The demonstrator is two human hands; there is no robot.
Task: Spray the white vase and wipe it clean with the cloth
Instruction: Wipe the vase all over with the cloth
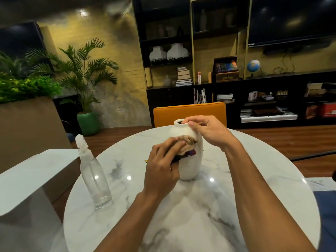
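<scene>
Clear plastic first: found the spray bottle (pixel 95 179) standing upright near the left edge of the marble worktop (pixel 254 188), well apart from either hand. Moving right, saw the left grip (pixel 161 168) curled round a bunched cloth (pixel 187 144), brownish with dark and purple patches, and pressing it against the near side of the white vase (pixel 190 166), just below its shoulder. Found the vase itself upright near the worktop's middle, base flat on the marble, with a few dark specks on its body. Further right, saw the right grip (pixel 209 131) closed on the vase's narrow neck, thumb outside the rim, fingers at the mouth.

Judged the vase ceramic: stiff, fairly heavy, breakable, and probably slick where sprayed, so liable to skid on polished marble or tip under a sideways push. Judged the neck and rim the sensible hold for steadying, with wiping pressure low on the body. Judged the cloth soft and light, easiest bunched in the palm.
</scene>
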